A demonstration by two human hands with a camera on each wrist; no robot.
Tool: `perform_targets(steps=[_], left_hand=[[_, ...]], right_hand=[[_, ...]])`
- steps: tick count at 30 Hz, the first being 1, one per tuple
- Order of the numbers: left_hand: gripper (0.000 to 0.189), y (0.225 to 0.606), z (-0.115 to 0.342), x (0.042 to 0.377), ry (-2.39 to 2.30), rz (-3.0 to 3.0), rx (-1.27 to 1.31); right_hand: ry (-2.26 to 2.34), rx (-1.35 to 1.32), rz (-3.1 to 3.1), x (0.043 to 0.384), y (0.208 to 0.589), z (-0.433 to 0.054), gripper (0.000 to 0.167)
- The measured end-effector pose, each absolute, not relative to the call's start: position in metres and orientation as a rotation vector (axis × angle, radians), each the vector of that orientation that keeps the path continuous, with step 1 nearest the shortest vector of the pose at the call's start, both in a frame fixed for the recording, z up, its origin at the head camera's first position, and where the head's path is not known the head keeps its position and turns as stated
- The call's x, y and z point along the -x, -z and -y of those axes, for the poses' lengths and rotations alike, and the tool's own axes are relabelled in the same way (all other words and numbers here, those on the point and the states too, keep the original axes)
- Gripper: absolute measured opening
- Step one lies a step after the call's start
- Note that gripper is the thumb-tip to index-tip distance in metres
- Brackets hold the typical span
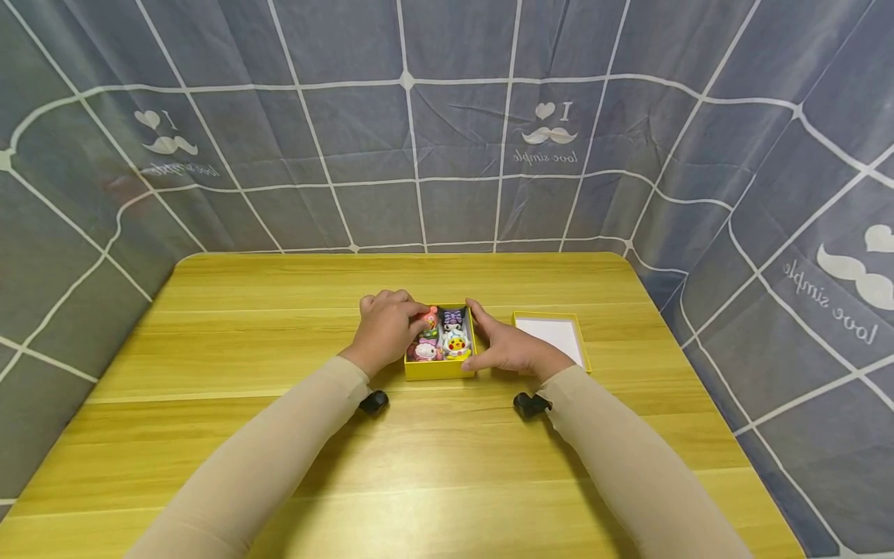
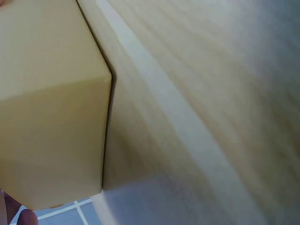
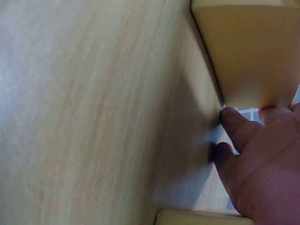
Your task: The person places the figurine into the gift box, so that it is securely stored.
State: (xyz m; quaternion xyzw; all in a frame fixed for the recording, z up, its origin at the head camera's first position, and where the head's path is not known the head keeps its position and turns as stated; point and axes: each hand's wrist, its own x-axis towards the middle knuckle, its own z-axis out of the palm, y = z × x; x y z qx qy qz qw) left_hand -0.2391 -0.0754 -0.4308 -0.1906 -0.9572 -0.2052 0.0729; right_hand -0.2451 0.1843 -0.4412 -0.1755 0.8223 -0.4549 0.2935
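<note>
Sleeves [image 1: 279,450] framed the box [image 1: 436,371] on the tabletop [image 1: 433,481], right hand [image 1: 512,347] gripping its three-o'clock side, left hand [image 1: 386,328], hold unclear, at the eleven-o'clock figure [image 1: 433,318], which a careless nudge might have tipped.

At the left, a smooth yellowish-tan box [image 2: 54,136] shows 2 sides and stands on a pale-brown wooden table [image 2: 234,112] with 1 lighter stripe. Fingertips [image 2: 28,218] appear at lower left, before a blue-grey surface [image 2: 90,213] with white lines.
</note>
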Motion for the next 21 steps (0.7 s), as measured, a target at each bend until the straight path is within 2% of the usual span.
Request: perform_targets(steps=[21], left_hand=[[0.032, 0.4321, 0.0756, 0.2370, 0.644, 2.886, 0.557]], right_hand=[[1.199, 0.450, -2.197, 0.2432, 0.4385, -0.1836, 0.139]])
